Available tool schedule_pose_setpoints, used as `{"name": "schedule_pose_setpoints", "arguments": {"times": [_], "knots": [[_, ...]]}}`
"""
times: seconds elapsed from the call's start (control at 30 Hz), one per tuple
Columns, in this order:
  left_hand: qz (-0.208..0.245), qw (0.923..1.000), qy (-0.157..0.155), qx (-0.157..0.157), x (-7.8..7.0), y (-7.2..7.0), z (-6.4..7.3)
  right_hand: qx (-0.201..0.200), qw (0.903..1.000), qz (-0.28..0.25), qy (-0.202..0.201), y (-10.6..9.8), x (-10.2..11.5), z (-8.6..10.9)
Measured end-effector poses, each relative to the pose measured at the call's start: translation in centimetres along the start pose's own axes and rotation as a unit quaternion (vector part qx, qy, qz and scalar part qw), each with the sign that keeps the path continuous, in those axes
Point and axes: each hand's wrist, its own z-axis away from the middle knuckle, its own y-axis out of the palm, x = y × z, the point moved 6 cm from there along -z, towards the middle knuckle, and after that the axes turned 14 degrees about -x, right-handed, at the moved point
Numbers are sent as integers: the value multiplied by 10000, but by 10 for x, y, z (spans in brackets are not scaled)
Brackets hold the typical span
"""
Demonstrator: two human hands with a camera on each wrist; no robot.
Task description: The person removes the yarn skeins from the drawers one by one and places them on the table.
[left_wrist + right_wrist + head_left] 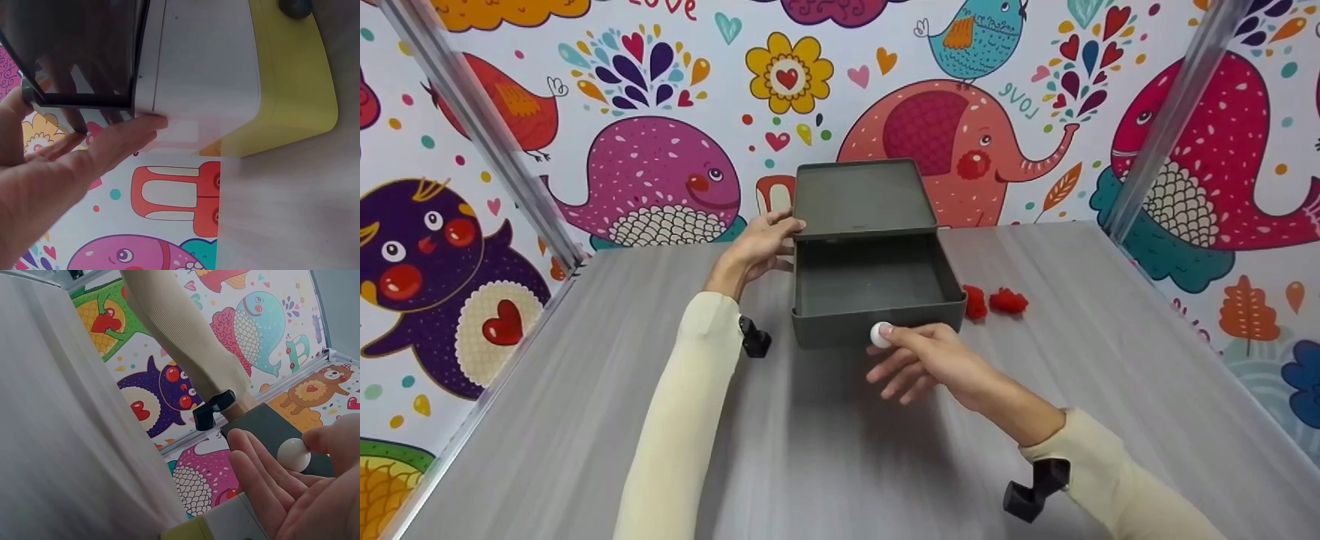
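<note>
A small drawer unit (862, 195) with a dark grey top stands on the table. Its grey drawer (840, 330) is out towards me, and the part of its inside in view holds nothing. On the drawer front is a round white knob (293, 455), which my right hand (941, 364) pinches between thumb and forefinger; the other fingers stay loose below. My left hand (759, 247) braces the unit's left side with its thumb at the top edge. Fairly straight fingers (129, 132) lie along that side. Lower down, white and yellow layers (298, 79) show, the yellow with a dark knob.
Two fluffy red things (1009, 301) lie on the table (660, 375) to the right of the unit. Behind it stands a wall (877, 67) printed with cartoon animals. Metal posts (1162, 120) rise at the back corners.
</note>
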Motion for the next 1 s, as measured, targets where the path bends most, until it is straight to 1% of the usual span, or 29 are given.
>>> {"name": "schedule_pose_setpoints", "arguments": {"times": [0.17, 0.47, 0.6, 0.77, 1.0], "knots": [[28, 10000, 22, 36, 1, 1, 0, -185, 9998, -51, 28, -2, 0, -12], [-87, 9999, 75, -29, -1, 1, -1, -461, 9988, -62, 148, -6, 3, -31], [-87, 9999, 52, -49, -2, 0, -1, -499, 9986, -66, 144, -6, 5, -40], [-111, 9999, 12, -67, -1, -1, -2, -518, 9983, -241, 91, -5, 7, -50], [-117, 9999, 15, -91, 0, -2, 0, -635, 9969, -407, 218, -4, 6, -65]]}}
